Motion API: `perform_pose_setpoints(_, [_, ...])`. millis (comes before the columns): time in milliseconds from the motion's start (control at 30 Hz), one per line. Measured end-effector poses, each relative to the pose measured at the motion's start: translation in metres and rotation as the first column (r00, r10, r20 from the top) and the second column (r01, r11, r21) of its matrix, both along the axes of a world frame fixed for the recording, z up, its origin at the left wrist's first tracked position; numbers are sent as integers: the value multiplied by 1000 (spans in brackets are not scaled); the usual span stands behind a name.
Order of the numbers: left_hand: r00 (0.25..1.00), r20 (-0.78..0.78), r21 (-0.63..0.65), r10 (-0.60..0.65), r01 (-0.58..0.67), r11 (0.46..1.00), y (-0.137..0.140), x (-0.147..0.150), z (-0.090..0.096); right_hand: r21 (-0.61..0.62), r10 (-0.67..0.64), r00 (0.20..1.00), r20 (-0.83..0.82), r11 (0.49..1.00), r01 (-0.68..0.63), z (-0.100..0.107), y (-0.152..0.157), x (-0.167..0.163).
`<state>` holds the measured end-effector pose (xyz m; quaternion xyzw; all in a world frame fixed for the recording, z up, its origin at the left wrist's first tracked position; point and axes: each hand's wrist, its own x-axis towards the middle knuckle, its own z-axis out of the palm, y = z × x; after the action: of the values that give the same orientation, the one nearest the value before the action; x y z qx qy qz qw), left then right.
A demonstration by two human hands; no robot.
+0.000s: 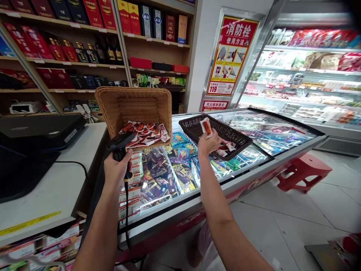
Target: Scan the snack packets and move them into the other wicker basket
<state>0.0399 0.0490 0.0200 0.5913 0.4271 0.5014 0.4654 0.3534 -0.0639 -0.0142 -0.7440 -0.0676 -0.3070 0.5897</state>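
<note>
My left hand (117, 165) is wrapped round the handle of a black barcode scanner (121, 142), whose cord hangs down over the freezer edge. Between the fingers of my right hand (209, 143) is a small packaged sausage (207, 127), red-brown in a clear and white wrapper. That hand is over a dark brown wicker basket (237, 137), where a few similar packets (225, 146) lie at the near end. Left of it, a tilted light brown wicker basket (134, 94) holds a heap of the same packets (150, 131), partly behind the scanner.
Both baskets rest on a glass-topped chest freezer (270, 128) full of ice-cream packs. A counter (84, 150) with a black device is on the left. Shelves of boxes (158, 22) stand behind. To the right are a red stool (306, 169) and a lit refrigerated display (307, 71).
</note>
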Motion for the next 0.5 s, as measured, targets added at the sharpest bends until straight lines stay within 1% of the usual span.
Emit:
perform_pose_setpoints(33, [997, 79, -27, 22, -19, 999, 1, -2, 3, 31, -40, 999, 0, 999, 40, -1, -3, 3])
perform_pose_setpoints(67, [985, 163, -54, 48, -40, 998, 3, -4, 5, 48, -49, 999, 23, 998, 48, -2, -3, 2])
perform_pose_setpoints(100, [971, 227, -66, 78, -65, 996, 4, -6, 7, 45, -27, 998, 62, 999, 24, -4, -1, -1])
perform_pose_setpoints(133, [955, 276, -67, 108, -93, 993, 4, -8, 9, 20, 27, 994, 105, 999, -29, -7, 4, -6])
perform_pose_setpoints(167, [939, 317, -66, 135, -120, 991, 5, -10, 11, -28, 111, 984, 142, 994, -109, -10, 11, -14])
perform_pose_setpoints(200, [923, 351, -64, 157, -143, 988, 6, -12, 12, -99, 215, 963, 165, 975, -200, -14, 21, -22])
perform_pose_setpoints(267, [903, 390, -65, 182, -170, 983, 6, -15, 14, -252, 399, 903, 158, 901, -354, -20, 44, -39])
perform_pose_setpoints(333, [898, 398, -68, 188, -175, 982, 6, -16, 13, -377, 518, 844, 136, 815, -439, -24, 70, -53])
perform_pose_setpoints(400, [903, 388, -70, 182, -168, 983, 6, -15, 12, -493, 607, 780, 150, 730, -473, -25, 96, -61])
perform_pose_setpoints(500, [916, 364, -84, 171, -151, 985, 6, -14, 8, -664, 736, 655, 172, 577, -474, -21, 128, -66])
